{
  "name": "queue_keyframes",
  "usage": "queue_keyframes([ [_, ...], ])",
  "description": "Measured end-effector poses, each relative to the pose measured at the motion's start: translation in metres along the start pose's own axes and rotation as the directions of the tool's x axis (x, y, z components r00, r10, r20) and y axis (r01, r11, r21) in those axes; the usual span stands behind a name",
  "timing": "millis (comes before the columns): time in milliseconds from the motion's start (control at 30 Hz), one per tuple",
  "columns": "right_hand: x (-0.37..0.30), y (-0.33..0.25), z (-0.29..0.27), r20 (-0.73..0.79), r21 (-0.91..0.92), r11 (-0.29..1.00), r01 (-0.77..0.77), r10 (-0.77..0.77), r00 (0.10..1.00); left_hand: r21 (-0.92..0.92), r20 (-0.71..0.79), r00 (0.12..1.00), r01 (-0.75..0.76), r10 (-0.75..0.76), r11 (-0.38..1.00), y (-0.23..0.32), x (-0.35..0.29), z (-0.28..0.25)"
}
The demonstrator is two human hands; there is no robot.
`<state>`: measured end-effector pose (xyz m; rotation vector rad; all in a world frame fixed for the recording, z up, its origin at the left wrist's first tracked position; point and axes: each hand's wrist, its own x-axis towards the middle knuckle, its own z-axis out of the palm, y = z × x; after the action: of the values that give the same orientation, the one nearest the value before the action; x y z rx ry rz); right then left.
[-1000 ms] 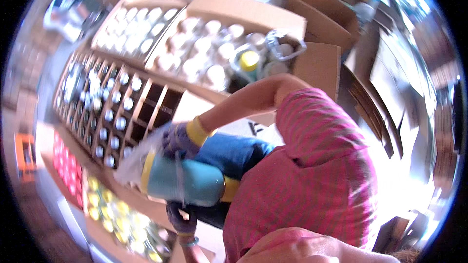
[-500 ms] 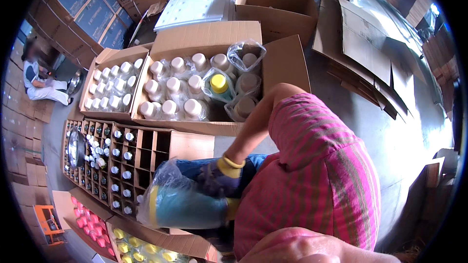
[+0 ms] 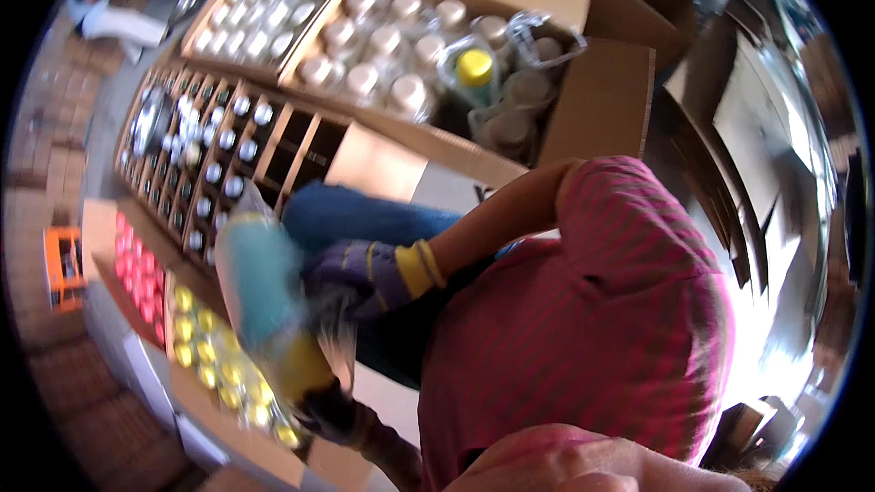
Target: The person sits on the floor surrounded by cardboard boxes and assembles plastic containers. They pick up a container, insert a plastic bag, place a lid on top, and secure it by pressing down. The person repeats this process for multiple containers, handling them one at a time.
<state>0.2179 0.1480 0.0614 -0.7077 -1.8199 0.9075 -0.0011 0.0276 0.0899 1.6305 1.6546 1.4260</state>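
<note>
A teal flask [image 3: 260, 269] with a yellow end [image 3: 305, 366] is blurred by motion in front of me, standing tilted. My left hand [image 3: 330, 408], in a dark glove, grips it by the yellow end. Beside the flask's middle is my right hand [image 3: 365, 278], in a purple glove with a yellow cuff. Its fingers are curled, and clear plastic [image 3: 339, 337] hangs from under them along the flask. In the large carton [image 3: 428, 141] ahead, a bagged flask with a yellow cap [image 3: 474, 66] stands among several with pale caps.
A divided carton [image 3: 310, 141] of capped bottles, with some vacant cells, lies on the left. Left of me are cartons of red-capped [image 3: 137, 264] and yellow-capped bottles [image 3: 205, 346]. Flattened cardboard [image 3: 738, 146] is stacked right. A person [image 3: 118, 23] sits far left.
The flask has swung from lying sideways to a more upright tilt, moving left. My right hand has shifted left and up. The whole view has turned, and my left forearm now shows.
</note>
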Motion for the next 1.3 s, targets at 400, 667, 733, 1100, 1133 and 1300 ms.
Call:
queue_keyframes([
  [400,0.007,0.040,-0.001,-0.168,0.291,0.945,-0.149,0.204,0.964,-0.082,0.369,0.926,-0.047,0.075,0.995,-0.001,0.026,-0.023],
  [667,-0.050,0.036,-0.181,-0.493,0.068,0.990,-0.127,0.144,0.858,0.410,0.188,0.964,-0.252,0.189,0.877,0.038,0.068,0.046],
  [733,-0.056,0.025,-0.214,-0.649,-0.017,0.976,-0.215,0.153,0.745,0.657,0.489,0.712,-0.681,0.504,0.325,0.034,0.083,0.050],
  [1100,-0.154,0.197,-0.182,-0.854,0.487,0.825,-0.286,0.518,0.039,-0.253,0.186,0.978,0.141,-0.095,0.957,0.002,0.061,0.076],
  [1133,-0.159,0.204,-0.175,-0.815,0.530,0.776,-0.342,0.577,0.049,-0.315,0.196,0.979,0.121,-0.060,0.941,-0.008,0.059,0.076],
  [1300,-0.202,0.256,-0.183,-0.492,0.211,0.116,-0.971,0.870,-0.003,-0.363,0.220,0.966,0.213,-0.139,0.907,-0.025,0.052,0.074],
])
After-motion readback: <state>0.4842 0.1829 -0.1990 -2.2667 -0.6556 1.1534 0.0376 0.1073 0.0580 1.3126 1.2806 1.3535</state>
